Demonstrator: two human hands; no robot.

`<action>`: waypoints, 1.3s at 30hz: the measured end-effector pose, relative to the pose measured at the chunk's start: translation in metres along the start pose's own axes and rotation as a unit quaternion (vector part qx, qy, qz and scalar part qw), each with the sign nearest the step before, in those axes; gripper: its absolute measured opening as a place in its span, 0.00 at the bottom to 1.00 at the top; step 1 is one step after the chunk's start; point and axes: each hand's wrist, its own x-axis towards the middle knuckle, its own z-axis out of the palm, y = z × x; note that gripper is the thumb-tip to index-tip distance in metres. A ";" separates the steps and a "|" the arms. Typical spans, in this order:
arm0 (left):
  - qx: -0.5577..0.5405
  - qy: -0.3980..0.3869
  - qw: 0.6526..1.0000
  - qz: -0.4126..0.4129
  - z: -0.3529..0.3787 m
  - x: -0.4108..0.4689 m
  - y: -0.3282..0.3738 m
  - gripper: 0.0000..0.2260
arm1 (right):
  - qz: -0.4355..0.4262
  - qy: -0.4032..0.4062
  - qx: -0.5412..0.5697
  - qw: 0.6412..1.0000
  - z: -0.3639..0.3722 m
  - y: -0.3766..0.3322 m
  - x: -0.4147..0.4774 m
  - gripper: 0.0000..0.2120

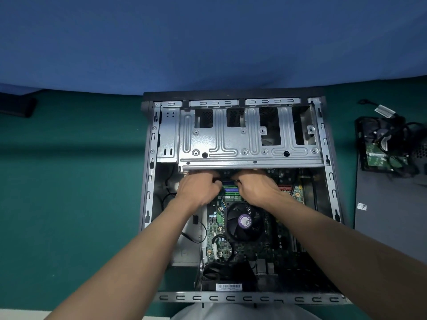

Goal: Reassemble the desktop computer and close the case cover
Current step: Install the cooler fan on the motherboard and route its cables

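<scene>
The open computer case (pixel 231 297) lies on the green tabletop (pixel 69 204). Inside it, my left hand (pixel 198 188) and right hand (pixel 256 188) curl under the drive cage (pixel 231 144); I cannot tell what they grip. The cover (pixel 388 215) lies right of the case.

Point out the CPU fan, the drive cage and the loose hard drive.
CPU fan (pixel 244 221): head view, on its purple hub label.
drive cage (pixel 231 144): head view, on its flat metal top.
hard drive (pixel 377 158): head view, on its green circuit board.

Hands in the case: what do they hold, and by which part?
The left hand and right hand both seem to grip the drive cage by its near edge; the fingertips are hidden under it.
</scene>
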 end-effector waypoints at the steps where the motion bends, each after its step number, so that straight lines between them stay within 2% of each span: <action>1: 0.024 -0.022 0.999 0.023 -0.003 0.003 0.001 0.13 | -0.002 0.002 -0.004 1.000 0.000 0.000 -0.001 0.16; 4: 0.059 -0.064 0.995 0.055 -0.009 0.012 0.001 0.13 | -0.007 0.010 -0.010 1.000 0.000 0.000 -0.001 0.15; 8: 0.048 -0.104 0.992 0.059 -0.010 0.021 -0.002 0.11 | -0.010 0.012 -0.013 1.000 0.000 0.000 -0.001 0.17; 15: 0.094 -0.038 0.991 0.090 -0.003 0.022 -0.006 0.07 | -0.024 0.003 -0.015 1.000 -0.007 0.005 -0.007 0.15; 17: 0.095 -0.039 0.991 0.086 0.000 0.020 -0.009 0.08 | -0.021 0.006 -0.026 0.999 -0.014 0.014 -0.013 0.16; 22: 0.070 0.014 0.992 0.107 0.006 0.019 -0.014 0.10 | 0.015 0.028 -0.056 0.998 -0.029 0.037 -0.029 0.18; 26: 0.060 0.024 0.990 0.122 0.005 0.019 -0.016 0.12 | 0.023 0.034 -0.048 0.998 -0.032 0.040 -0.033 0.20; 34: 0.047 0.043 0.988 0.141 0.008 0.019 -0.016 0.09 | 0.047 0.075 -0.007 0.996 -0.028 0.042 -0.033 0.17; 39: 0.064 0.015 0.990 0.125 0.008 0.020 -0.016 0.10 | 0.054 0.072 -0.001 0.996 -0.026 0.043 -0.033 0.14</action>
